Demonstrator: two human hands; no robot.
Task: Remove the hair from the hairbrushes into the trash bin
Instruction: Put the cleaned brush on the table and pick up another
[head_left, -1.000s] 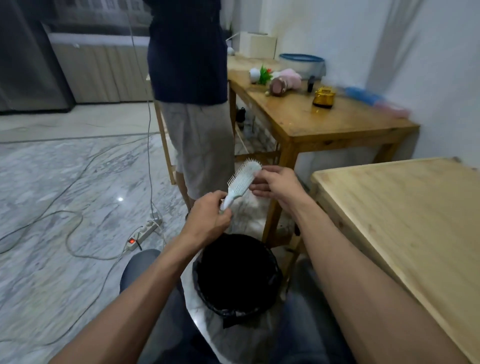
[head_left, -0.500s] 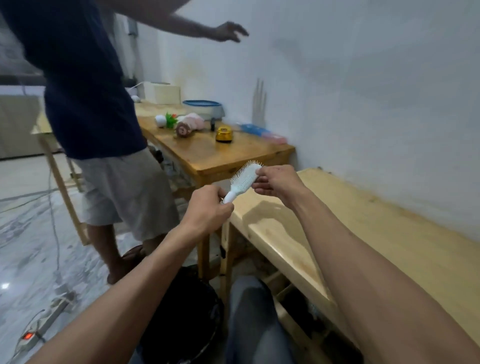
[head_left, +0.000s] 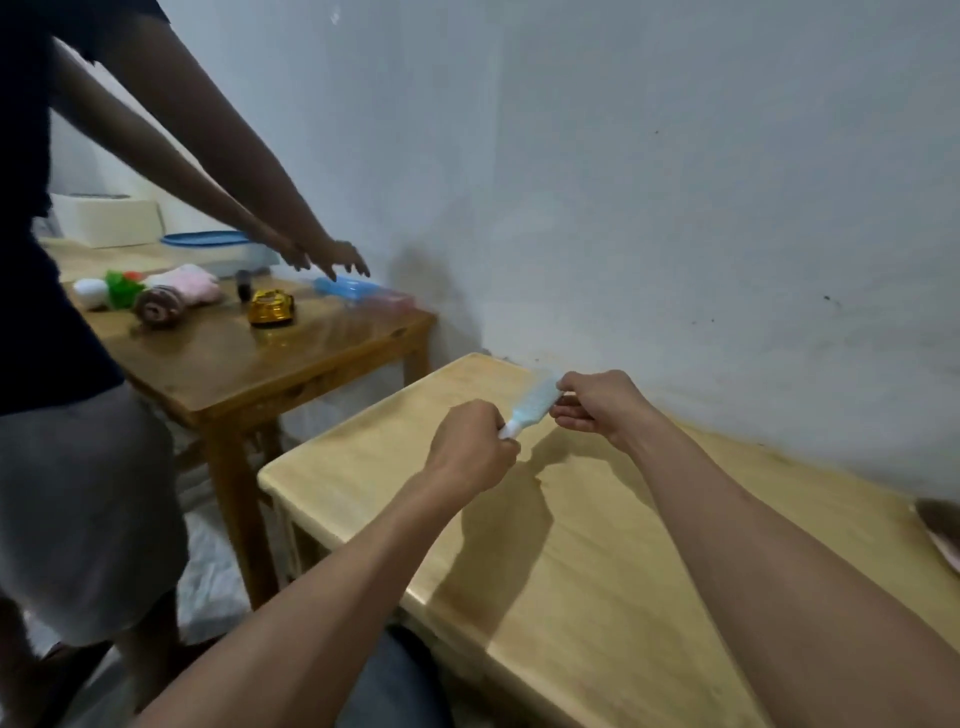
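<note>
A pale blue hairbrush (head_left: 535, 402) with a white handle is held above the far left part of a light wooden table (head_left: 571, 571). My left hand (head_left: 470, 447) is closed around its handle. My right hand (head_left: 597, 408) pinches the far end of the brush head with its fingertips. No hair shows on the brush; it is blurred. The trash bin is out of view. At the right edge of the table lies part of another object (head_left: 943, 530), brown and pink, cut off by the frame.
A person in a dark shirt and grey shorts (head_left: 67, 467) stands at the left, reaching a hand (head_left: 332, 260) over a darker wooden table (head_left: 249, 358). That table bears a gold toy car (head_left: 271, 307), plush toys, a blue-lidded container and a white box. A wall runs behind both tables.
The view has swung right and up, from the black trash bin on the floor to the light table. Both hands carried the brush over the table. The standing person's arm came down toward the darker table.
</note>
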